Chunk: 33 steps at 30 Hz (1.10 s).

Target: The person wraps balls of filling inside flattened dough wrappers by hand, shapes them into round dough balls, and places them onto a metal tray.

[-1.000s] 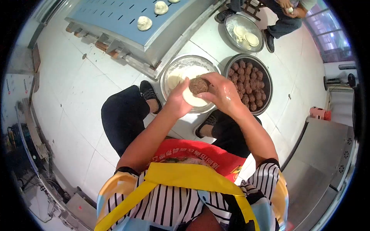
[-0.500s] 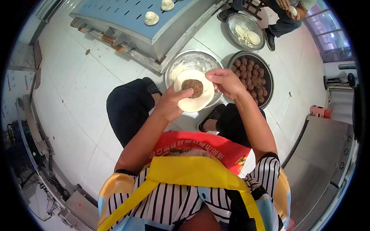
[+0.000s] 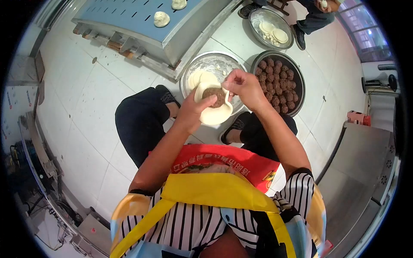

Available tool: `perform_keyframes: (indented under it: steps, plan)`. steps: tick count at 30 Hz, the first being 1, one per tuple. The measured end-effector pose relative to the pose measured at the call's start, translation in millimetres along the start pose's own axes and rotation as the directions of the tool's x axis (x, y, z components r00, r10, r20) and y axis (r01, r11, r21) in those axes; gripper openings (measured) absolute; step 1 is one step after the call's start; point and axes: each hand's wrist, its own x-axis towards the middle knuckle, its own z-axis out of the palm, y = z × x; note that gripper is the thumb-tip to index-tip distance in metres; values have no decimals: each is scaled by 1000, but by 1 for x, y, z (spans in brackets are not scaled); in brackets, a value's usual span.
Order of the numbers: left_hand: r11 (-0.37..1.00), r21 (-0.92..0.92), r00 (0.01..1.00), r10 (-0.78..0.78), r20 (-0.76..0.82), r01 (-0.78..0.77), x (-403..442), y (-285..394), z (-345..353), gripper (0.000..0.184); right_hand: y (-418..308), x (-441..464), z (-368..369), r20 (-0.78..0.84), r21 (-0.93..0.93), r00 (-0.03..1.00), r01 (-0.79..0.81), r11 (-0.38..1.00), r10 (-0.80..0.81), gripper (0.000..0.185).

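My left hand point(image 3: 192, 112) holds a round dough wrapper point(image 3: 216, 115) from below, its thumb pressing on the ball of brown filling point(image 3: 214, 97) in the middle. At the wrapper's upper right edge, the fingers of my right hand point(image 3: 243, 89) pinch the dough, which bends upward there. Beneath both hands stands a floured metal basin point(image 3: 187, 74) with more flat dough wrappers point(image 3: 202, 78) inside. To the right of it, a dark-rimmed bowl point(image 3: 302, 88) carries many brown filling balls point(image 3: 275, 81).
A blue slotted surface point(image 3: 124, 15) on a metal unit bears filled buns point(image 3: 161, 19) at upper left. Another person's hand point(image 3: 325, 5) shows at upper right, by a metal bowl point(image 3: 292, 41) of dough rounds. A metal cabinet point(image 3: 344, 163) stands at right.
The wrapper lay nearly flat before; its right edge is now pulled up and inward by my right hand. That hand has moved slightly left and up.
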Motion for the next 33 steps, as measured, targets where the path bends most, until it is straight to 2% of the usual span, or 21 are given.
perform_keyframes:
  steps: [3, 6, 9, 12, 14, 18, 21, 24, 27, 30, 33]
  plan:
    - [997, -12, 997, 73, -24, -73, 0, 4, 4, 47, -10, -5, 7, -77, 259, 997, 37, 965, -17, 10]
    - [996, 28, 997, 82, -4, -82, -1, 12, 4, 48, -13, -5, 1, -82, 156, 996, -10, 988, 23, 11]
    - [999, 25, 999, 44, 8, -44, -2, 12, 2, 49, -16, -4, -3, 41, -83, 990, -129, 988, 133, 9]
    - [995, 71, 997, 72, -12, -71, -5, 18, 6, 51, -9, -5, -5, 92, 47, 993, 64, 997, -68, 7]
    - [986, 159, 999, 46, -4, -45, -4, 20, 4, 52, -13, -3, -2, 91, 64, 989, 112, 992, -117, 6]
    - [944, 330, 998, -19, 51, 1, 0, 31, -5, 54, -15, -3, 2, 108, -84, 990, 102, 991, -92, 7]
    - [937, 328, 989, 143, -44, -121, 3, 22, -5, 52, -22, -9, 13, -51, 20, 980, 194, 981, -193, 8]
    - [870, 458, 976, 216, -18, -184, 7, 21, -10, 47, -17, -4, 7, 49, -26, 994, 95, 995, -93, 9]
    - [855, 487, 979, 202, -1, -176, 7, 25, -12, 43, -17, -3, 4, 95, -65, 986, 142, 988, -135, 10]
    - [788, 587, 980, 188, 58, -186, 8, 33, -11, 48, -12, -1, 8, 41, 54, 956, 287, 956, -290, 9]
    - [814, 552, 982, 181, 56, -181, 12, 30, -12, 48, -16, -8, 10, -6, -207, 947, 313, 927, -321, 9]
